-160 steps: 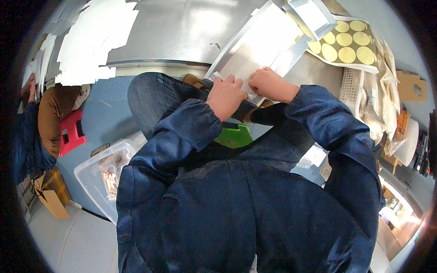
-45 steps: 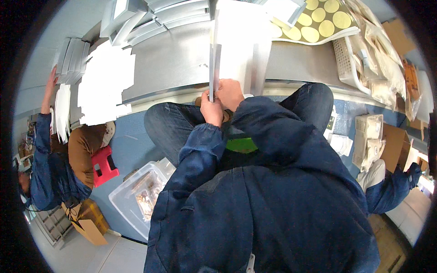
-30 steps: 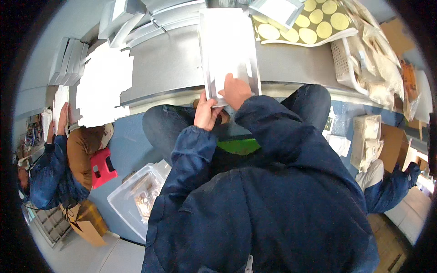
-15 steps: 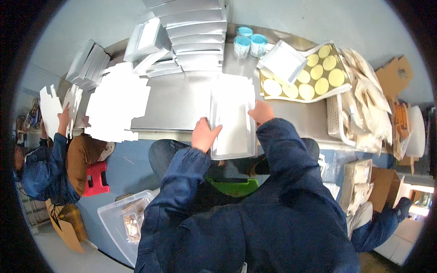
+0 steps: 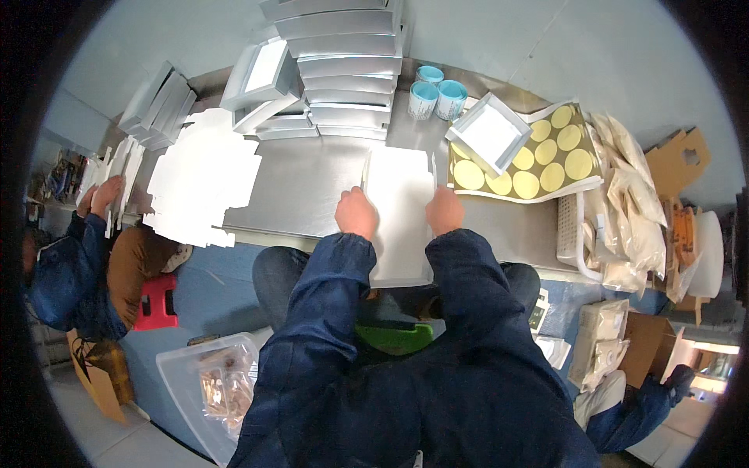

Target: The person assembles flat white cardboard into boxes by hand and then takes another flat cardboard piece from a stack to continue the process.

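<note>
A pale grey-white cardboard box lies in front of me, its near end reaching over the table's front edge. My left hand is closed around its left side, with the fingers curled in. On the opposite side, my right hand grips the other edge in the same way. Small upright flaps show at the far corners. Left of the box, a stack of flat white die-cut card blanks rests on the metal table.
Tall stacks of folded grey boxes stand at the back. Beyond my right hand are blue-topped tubs, yellow round stickers under a small open box, and a white basket. A co-worker handles card blanks at far left.
Both my hands have closed more fully on the box's sides, level with each other. The box's inside looks flatter and plainer. The co-worker's hands have come together on their card.
</note>
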{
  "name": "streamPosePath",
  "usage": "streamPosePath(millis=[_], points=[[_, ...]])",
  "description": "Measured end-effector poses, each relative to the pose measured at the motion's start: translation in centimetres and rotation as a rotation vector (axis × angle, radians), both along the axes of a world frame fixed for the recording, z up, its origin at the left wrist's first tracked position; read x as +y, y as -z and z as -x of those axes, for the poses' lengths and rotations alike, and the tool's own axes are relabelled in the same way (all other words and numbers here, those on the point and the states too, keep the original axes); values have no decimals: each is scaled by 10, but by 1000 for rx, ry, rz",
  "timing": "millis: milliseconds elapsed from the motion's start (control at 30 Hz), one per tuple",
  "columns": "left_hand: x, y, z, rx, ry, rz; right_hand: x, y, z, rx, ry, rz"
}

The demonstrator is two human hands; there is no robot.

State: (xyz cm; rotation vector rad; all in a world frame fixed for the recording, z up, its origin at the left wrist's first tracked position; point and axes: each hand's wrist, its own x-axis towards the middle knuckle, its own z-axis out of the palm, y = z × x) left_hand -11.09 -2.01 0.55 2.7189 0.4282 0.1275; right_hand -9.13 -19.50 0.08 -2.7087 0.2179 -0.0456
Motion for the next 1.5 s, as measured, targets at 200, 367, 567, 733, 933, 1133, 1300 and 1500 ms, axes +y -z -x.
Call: streamPosePath(millis=[200, 367, 567, 733, 933, 1133, 1300, 1500], points=[[-4, 0, -3, 29, -46, 8, -13, 12, -33, 30, 1, -45], [23, -15, -11, 34, 186, -64, -29, -6, -19, 1, -220, -362], [-5, -49, -27, -63, 818, -293, -46, -91, 19, -425, -732, 9], [-67, -69, -29, -87, 1163, -503, -44, -70, 32, 309, -417, 95], [3, -65, -13, -435, 805, 35, -93, 4, 52, -6, -422, 32], [59, -48, 47, -154, 1010, -164, -93, -42, 61, 20, -88, -335], [47, -47, 33, -232, 1109, -244, -101, -70, 57, -354, -852, 328], [30, -53, 0, -5, 1576, -423, -94, -56, 30, -65, -1328, 438]])
